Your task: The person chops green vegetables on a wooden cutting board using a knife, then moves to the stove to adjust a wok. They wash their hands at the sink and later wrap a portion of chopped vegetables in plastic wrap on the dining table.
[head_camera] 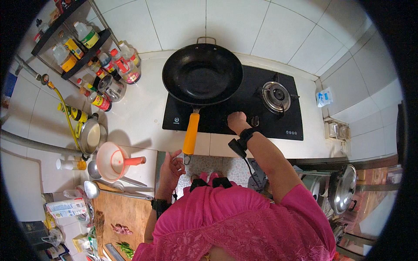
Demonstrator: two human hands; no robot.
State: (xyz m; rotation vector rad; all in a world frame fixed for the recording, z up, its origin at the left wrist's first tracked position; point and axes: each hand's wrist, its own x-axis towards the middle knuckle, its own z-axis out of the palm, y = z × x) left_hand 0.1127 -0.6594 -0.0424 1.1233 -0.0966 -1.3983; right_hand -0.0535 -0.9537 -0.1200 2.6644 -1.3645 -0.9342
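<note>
A black wok [202, 73] with an orange handle [191, 133] sits over the left side of the black gas hob [215, 122]. No food shows in it. My right hand [237, 121] is closed around something at the hob's front, where a control knob would sit; the fingers hide it. Just right of that hand a second control knob [255, 121] shows. My left hand [172, 168] hangs at the counter's front edge, fingers apart and holding nothing, a little left of the wok handle's end. The right burner [276, 97] is bare, with no flame visible.
Sauce bottles [99, 101] and a glass jar [112, 88] crowd the left wall. Nearer are a metal pot [91, 136], a pink plastic ladle [112, 161] and a metal ladle [92, 189]. A wooden chopping board [125, 210] holds cut meat [121, 229] and green pieces [125, 249] beside a knife blade [114, 252].
</note>
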